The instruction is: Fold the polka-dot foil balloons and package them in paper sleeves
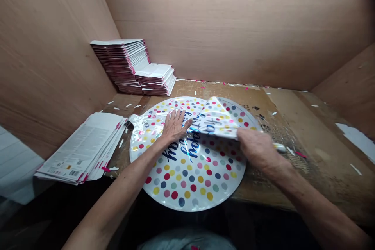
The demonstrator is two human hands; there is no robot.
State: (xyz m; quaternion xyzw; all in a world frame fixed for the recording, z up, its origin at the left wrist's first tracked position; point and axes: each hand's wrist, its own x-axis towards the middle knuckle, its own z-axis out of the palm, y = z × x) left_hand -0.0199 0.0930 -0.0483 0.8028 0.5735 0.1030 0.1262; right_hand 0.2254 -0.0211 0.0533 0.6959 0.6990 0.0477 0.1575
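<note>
A flat round foil balloon [187, 187], white with coloured dots and dark blue lettering, lies across the front edge of the work surface. Its tail points left toward the cardboard envelopes. My left hand [175, 127] rests on it with fingers spread, pressing near the lettering. At the right, my right hand [254, 144] is closed on the lifted edge of the balloon, which is folded over toward the middle; that hand is blurred by motion. A shiny silver cylinder [279, 147] shows just beyond my right hand, partly hidden.
Stacked folded cardboard packs [120, 66] stand in the back left corner, a lower pile [156, 74] beside them. Printed cardboard envelopes [79, 148] lie at the left front. Paper scraps [356, 136] dot the cardboard-covered surface [316, 125]. Wooden walls [234, 27] enclose the back and sides.
</note>
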